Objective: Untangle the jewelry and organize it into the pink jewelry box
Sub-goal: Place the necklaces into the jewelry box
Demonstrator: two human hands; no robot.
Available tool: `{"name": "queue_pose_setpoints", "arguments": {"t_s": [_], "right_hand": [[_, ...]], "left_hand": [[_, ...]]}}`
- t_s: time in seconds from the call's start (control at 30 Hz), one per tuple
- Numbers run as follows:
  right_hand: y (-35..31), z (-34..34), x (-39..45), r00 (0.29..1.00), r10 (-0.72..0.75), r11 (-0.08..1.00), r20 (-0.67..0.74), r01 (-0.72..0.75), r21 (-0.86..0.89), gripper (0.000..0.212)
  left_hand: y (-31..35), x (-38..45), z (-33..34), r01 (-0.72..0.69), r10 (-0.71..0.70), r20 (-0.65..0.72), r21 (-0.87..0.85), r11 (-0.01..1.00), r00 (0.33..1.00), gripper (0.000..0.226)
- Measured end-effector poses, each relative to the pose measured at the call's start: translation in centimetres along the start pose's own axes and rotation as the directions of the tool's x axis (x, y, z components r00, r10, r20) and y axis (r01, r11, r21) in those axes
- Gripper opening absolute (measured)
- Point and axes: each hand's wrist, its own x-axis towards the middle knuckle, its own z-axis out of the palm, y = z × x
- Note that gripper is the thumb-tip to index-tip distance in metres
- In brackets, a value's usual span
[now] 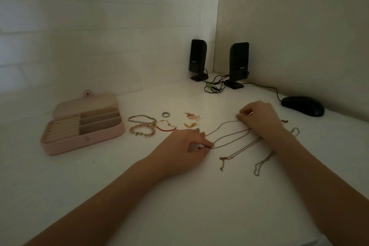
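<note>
The pink jewelry box (85,142) lies open at the left, its compartments showing nothing inside. Thin chain necklaces (229,136) are spread on the white table between my hands. My left hand (185,144) pinches one end of a chain loop. My right hand (259,116) pinches the chain's other end farther back. Another chain with a clasp (225,159) and a grey chain (263,163) trail toward me. Beaded bracelets (141,126), a red cord bracelet (165,127), a ring (165,114) and earrings (191,120) lie between box and hands.
Two black speakers (197,59) (238,64) with tangled cables (214,86) stand in the back corner. A black mouse (302,106) sits at the right by the wall. Walls close off the back and right.
</note>
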Motion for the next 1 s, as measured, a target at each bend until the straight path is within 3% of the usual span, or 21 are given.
{"name": "queue_pose_setpoints", "arguments": {"t_s": [0.23, 0.33, 0.43, 0.53, 0.6, 0.67, 0.7, 0.77, 0.83, 0.87, 1.0], "right_hand": [[-1.6, 0.6, -0.3, 1.0, -0.024, 0.972, 0.016, 0.027, -0.234, 0.021], [-1.9, 0.6, -0.7, 1.0, -0.02, 0.97, 0.013, 0.023, -0.241, 0.02], [-2.1, 0.0, -1.2, 0.998, 0.045, 0.999, -0.053, -0.045, 0.006, 0.015], [-4.3, -1.1, -2.1, 0.995, 0.053, 0.936, -0.089, -0.019, 0.351, 0.006], [-7.0, -1.9, -2.5, 1.0, -0.015, 0.856, -0.002, 0.014, 0.517, 0.005], [-10.3, -2.5, -2.6, 0.989, -0.116, 0.739, 0.095, 0.022, 0.673, 0.007], [-12.0, -2.8, -2.5, 0.977, -0.166, 0.658, 0.134, 0.009, 0.753, 0.009], [-15.3, -3.4, -2.2, 0.954, -0.236, 0.466, 0.183, -0.053, 0.883, 0.013], [-18.0, -3.8, -1.7, 0.95, -0.261, 0.304, 0.173, -0.089, 0.948, 0.013], [-19.1, -3.8, -1.3, 0.957, -0.253, 0.252, 0.144, -0.078, 0.965, 0.013], [-22.1, -3.6, 0.9, 0.991, -0.13, 0.095, -0.023, 0.036, 0.995, 0.012]], "left_hand": [[0.4, 0.0, -0.1, 0.036, -0.036, 0.013, -0.026, 0.999, 0.999, 0.026], [0.5, 0.2, -0.2, 0.044, -0.044, 0.005, -0.036, 0.998, 0.999, 0.023], [0.8, 0.4, -0.3, 0.088, -0.09, -0.009, -0.132, 0.987, 0.996, 0.022], [0.4, 1.0, -0.3, 0.092, -0.125, -0.115, -0.261, 0.961, 0.985, 0.026], [0.6, 1.6, -0.6, 0.104, -0.152, -0.164, -0.268, 0.958, 0.975, 0.016], [0.7, 2.2, -1.2, 0.134, -0.186, -0.152, -0.3, 0.944, 0.971, 0.04], [0.8, 2.4, -1.6, 0.152, -0.207, -0.129, -0.344, 0.927, 0.97, 0.047], [1.2, 2.6, -2.9, 0.176, -0.236, -0.07, -0.474, 0.863, 0.969, 0.037], [0.9, 2.2, -4.6, 0.177, -0.251, -0.046, -0.588, 0.789, 0.967, 0.018], [0.3, 1.8, -5.7, 0.172, -0.264, -0.065, -0.607, 0.776, 0.962, 0.02], [-3.2, -0.8, -10.8, 0.129, -0.297, -0.254, -0.519, 0.845, 0.921, 0.023]]}}
